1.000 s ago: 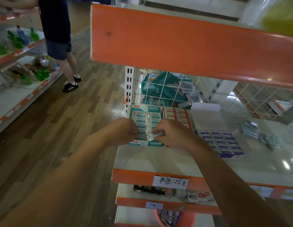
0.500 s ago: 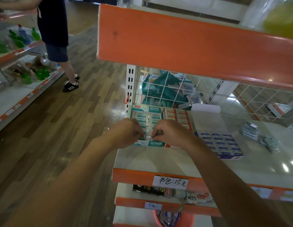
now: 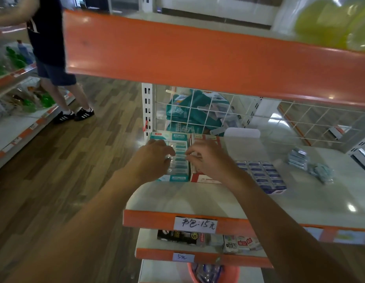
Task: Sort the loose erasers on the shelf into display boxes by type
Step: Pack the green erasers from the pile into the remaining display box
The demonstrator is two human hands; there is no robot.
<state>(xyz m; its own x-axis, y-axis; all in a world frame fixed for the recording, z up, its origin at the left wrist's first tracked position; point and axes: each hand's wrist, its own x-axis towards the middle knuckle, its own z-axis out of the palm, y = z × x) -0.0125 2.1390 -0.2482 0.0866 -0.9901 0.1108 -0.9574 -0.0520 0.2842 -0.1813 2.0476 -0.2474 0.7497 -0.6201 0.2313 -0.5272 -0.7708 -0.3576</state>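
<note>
I'm watching the shelf (image 3: pixel 198 199) — the green box (image 3: pixel 178 177) is sitting at its left end, touching the red box (image 3: pixel 204 178), and I'm thinking a careless push could be knocking a row crooked or nudging the box off the edge. The left hand (image 3: pixel 155 158) is curling over the rows and the right hand (image 3: pixel 208 158) is curling at the seam — whether either is pinching an eraser, I can't tell. The loose erasers (image 3: pixel 300 160) are lying well to the right.

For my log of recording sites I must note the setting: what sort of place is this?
Most likely a small shop selling stationery: orange-edged shelves with handwritten price labels, display boxes of erasers set out on them, and another stocked shelf across the aisle.
</note>
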